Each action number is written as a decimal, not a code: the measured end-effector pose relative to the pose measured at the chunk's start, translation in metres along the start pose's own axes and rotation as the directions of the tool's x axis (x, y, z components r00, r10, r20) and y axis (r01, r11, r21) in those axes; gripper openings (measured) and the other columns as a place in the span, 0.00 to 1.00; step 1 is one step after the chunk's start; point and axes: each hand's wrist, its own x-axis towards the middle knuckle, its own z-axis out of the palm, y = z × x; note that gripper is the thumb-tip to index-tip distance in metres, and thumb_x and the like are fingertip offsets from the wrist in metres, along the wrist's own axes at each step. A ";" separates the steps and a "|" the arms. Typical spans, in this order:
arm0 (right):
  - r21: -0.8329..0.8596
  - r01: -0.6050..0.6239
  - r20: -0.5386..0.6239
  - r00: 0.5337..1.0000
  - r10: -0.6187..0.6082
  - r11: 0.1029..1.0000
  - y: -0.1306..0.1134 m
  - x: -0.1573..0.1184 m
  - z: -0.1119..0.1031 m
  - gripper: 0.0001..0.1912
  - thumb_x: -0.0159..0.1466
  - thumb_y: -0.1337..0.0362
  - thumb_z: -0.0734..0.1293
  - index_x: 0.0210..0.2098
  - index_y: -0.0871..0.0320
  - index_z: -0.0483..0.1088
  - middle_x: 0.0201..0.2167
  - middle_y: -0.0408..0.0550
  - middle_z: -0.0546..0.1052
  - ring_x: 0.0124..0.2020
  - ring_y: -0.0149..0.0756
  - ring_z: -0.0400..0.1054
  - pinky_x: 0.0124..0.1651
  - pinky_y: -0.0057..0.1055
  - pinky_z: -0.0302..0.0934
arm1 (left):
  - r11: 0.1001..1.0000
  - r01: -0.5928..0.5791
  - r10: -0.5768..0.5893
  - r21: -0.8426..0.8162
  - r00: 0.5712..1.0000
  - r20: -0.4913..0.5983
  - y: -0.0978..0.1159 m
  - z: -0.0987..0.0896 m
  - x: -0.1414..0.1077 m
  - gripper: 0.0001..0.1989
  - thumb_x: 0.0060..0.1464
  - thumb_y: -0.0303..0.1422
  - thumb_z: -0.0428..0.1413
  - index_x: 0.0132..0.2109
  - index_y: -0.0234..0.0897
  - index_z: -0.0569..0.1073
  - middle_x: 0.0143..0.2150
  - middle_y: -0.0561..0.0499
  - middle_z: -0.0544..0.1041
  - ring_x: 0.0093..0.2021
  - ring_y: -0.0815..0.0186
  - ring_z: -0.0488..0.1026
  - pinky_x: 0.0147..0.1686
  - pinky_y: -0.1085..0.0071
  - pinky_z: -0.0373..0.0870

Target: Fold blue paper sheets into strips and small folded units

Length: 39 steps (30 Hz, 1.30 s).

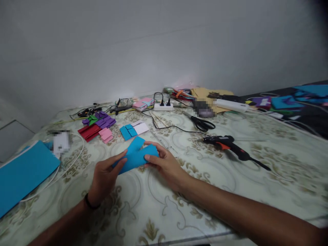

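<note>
A piece of blue paper (134,159) is held between both hands above the table. Its top edge has a notch, and the right part looks folded over. My left hand (106,172), with a dark band at the wrist, pinches the left end between thumb and fingers. At the right end, my right hand (164,162) grips with the thumb in front and the fingers behind. Just beyond lies a folded blue and white paper piece (133,130). A pink folded piece (106,135) and a red one (89,132) rest farther left.
A black glue gun (230,145) lies to the right, below black scissors (201,123). The white power strip (163,107) has two plugs, with a cable trailing forward. Large blue sheets (28,176) and a white cable (69,167) are at left. Purple folded papers (105,120) sit behind.
</note>
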 end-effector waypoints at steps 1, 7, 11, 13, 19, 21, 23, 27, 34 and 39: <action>0.016 -0.002 -0.001 1.000 0.002 1.000 0.001 0.000 0.002 0.33 0.48 0.60 0.83 0.52 0.54 0.75 0.39 0.41 0.80 0.35 0.29 0.74 0.37 0.28 0.72 | 1.000 -0.004 0.004 0.000 1.000 -0.015 0.003 0.000 0.001 0.15 0.58 0.39 0.64 0.50 0.41 0.86 0.49 0.51 0.86 0.44 0.59 0.87 0.46 0.71 0.84; 0.025 -0.011 -0.043 0.999 0.012 1.000 0.005 0.004 0.008 0.25 0.46 0.56 0.84 0.39 0.60 0.77 0.36 0.44 0.80 0.33 0.28 0.71 0.30 0.24 0.65 | 1.000 0.013 -0.013 -0.008 0.998 -0.053 0.012 0.007 0.004 0.16 0.57 0.43 0.63 0.48 0.43 0.87 0.49 0.51 0.85 0.49 0.55 0.86 0.53 0.64 0.83; 0.017 0.023 -0.059 0.998 -0.022 1.000 0.000 0.010 0.017 0.25 0.43 0.56 0.85 0.34 0.61 0.76 0.30 0.42 0.78 0.28 0.27 0.68 0.27 0.23 0.62 | 1.000 0.013 -0.014 -0.009 0.996 -0.093 0.017 0.009 0.007 0.17 0.56 0.47 0.64 0.47 0.44 0.87 0.48 0.51 0.86 0.49 0.54 0.86 0.52 0.65 0.84; 0.010 0.043 -0.050 0.998 -0.042 0.999 -0.004 0.013 0.021 0.25 0.43 0.55 0.85 0.33 0.61 0.75 0.28 0.41 0.77 0.27 0.27 0.68 0.27 0.24 0.61 | 1.000 0.015 -0.013 0.015 0.993 -0.114 0.017 0.009 0.008 0.17 0.55 0.49 0.64 0.46 0.46 0.87 0.47 0.53 0.86 0.48 0.54 0.86 0.50 0.66 0.84; -0.013 0.118 -0.061 0.991 -0.119 0.993 -0.012 0.017 0.025 0.27 0.43 0.56 0.85 0.35 0.58 0.72 0.28 0.37 0.75 0.28 0.26 0.67 0.28 0.23 0.61 | 0.995 0.005 0.005 0.096 0.995 -0.098 0.008 0.008 0.008 0.20 0.52 0.52 0.64 0.47 0.50 0.87 0.46 0.57 0.87 0.47 0.54 0.86 0.42 0.72 0.85; -0.011 0.128 -0.055 0.990 -0.129 0.992 -0.013 0.016 0.025 0.26 0.43 0.56 0.84 0.34 0.57 0.72 0.27 0.36 0.74 0.27 0.25 0.67 0.28 0.23 0.60 | 0.993 0.038 -0.027 0.114 0.995 -0.096 0.005 0.008 0.008 0.22 0.51 0.53 0.64 0.48 0.50 0.87 0.47 0.56 0.87 0.48 0.54 0.86 0.41 0.72 0.85; -0.008 0.124 -0.050 0.991 -0.124 0.992 -0.013 0.015 0.026 0.26 0.43 0.56 0.84 0.34 0.57 0.72 0.27 0.36 0.74 0.27 0.26 0.66 0.28 0.23 0.60 | 0.990 0.060 -0.047 0.124 0.993 -0.107 0.005 0.007 0.007 0.22 0.51 0.54 0.63 0.48 0.49 0.87 0.48 0.56 0.87 0.48 0.53 0.86 0.41 0.71 0.85; -0.047 0.099 -0.052 0.993 -0.101 0.994 -0.008 0.010 0.027 0.25 0.44 0.53 0.84 0.34 0.59 0.75 0.29 0.40 0.76 0.28 0.28 0.68 0.29 0.26 0.61 | 0.996 0.022 -0.013 0.085 0.994 -0.113 0.014 0.007 0.003 0.20 0.53 0.51 0.63 0.46 0.48 0.87 0.47 0.53 0.87 0.49 0.51 0.86 0.47 0.66 0.85; -0.056 0.107 -0.042 0.993 -0.109 0.993 -0.006 0.006 0.024 0.21 0.48 0.52 0.83 0.29 0.61 0.76 0.26 0.42 0.77 0.27 0.28 0.67 0.29 0.26 0.60 | 0.998 -0.061 0.061 -0.011 0.997 -0.054 0.026 0.008 0.000 0.14 0.58 0.42 0.63 0.49 0.48 0.86 0.50 0.53 0.85 0.49 0.55 0.86 0.50 0.68 0.84; -0.193 0.169 -0.005 0.985 -0.173 0.966 -0.011 0.001 0.021 0.24 0.51 0.49 0.81 0.22 0.60 0.70 0.21 0.40 0.72 0.24 0.26 0.64 0.30 0.26 0.60 | 0.986 -0.168 0.168 0.013 0.986 -0.007 0.030 0.009 0.000 0.15 0.59 0.40 0.63 0.51 0.46 0.86 0.49 0.52 0.85 0.47 0.54 0.86 0.49 0.66 0.85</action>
